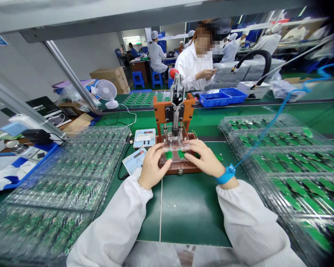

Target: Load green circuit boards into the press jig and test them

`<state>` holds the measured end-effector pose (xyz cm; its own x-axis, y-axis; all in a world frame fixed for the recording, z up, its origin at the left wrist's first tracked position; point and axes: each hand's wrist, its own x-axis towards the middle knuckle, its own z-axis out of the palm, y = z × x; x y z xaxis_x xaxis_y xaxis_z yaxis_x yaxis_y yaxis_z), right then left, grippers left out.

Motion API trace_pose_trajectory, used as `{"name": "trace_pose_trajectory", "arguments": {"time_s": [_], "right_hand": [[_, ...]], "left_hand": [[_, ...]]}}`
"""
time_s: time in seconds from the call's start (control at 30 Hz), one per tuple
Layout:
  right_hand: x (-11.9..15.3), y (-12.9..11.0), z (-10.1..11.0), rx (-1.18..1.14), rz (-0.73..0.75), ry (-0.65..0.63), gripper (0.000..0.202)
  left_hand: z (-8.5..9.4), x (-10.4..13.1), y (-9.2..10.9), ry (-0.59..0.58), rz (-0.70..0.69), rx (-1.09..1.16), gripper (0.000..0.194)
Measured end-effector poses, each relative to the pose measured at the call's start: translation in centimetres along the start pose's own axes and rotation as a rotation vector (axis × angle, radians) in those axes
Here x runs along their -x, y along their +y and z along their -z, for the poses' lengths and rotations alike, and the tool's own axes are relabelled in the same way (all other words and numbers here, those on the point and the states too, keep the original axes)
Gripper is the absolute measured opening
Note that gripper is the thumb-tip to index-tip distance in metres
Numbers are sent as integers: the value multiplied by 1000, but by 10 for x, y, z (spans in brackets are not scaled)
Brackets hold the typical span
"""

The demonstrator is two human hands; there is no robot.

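An orange-brown test fixture with a red-knobbed toggle clamp stands at the middle of the green bench. Two small round green circuit boards lie side by side on its clear base plate. My left hand rests at the left front of the base, its fingertips pinching the left board. My right hand, with a blue wrist strap and coiled cord, lies over the right front, fingers on the right board. Both sleeves are white.
Clear plastic trays of green boards are stacked at left and right. Two small meters lie left of the fixture. A small fan, blue bins and a person in white sit beyond.
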<state>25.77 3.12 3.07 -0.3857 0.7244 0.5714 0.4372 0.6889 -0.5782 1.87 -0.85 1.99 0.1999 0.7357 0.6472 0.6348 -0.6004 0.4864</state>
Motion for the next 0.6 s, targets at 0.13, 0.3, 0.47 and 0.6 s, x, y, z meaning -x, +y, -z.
{"name": "trace_pose_trajectory", "arguments": {"time_s": [0.13,0.3,0.47,0.6], "right_hand": [[-27,-4,18,0,-81,319,18],[-119,-17,48,-4,57,576,27],[-219,-32,69,-71,-227,240,39],[-238,-70,80,-135,-190,85,46]], "left_hand": [[-12,13,23,10,-214,92,7],[-36,29,31,-364,-486,74,25],[-41,32,24,-443,-472,61,29],[-39,30,25,-444,-468,63,24]]}}
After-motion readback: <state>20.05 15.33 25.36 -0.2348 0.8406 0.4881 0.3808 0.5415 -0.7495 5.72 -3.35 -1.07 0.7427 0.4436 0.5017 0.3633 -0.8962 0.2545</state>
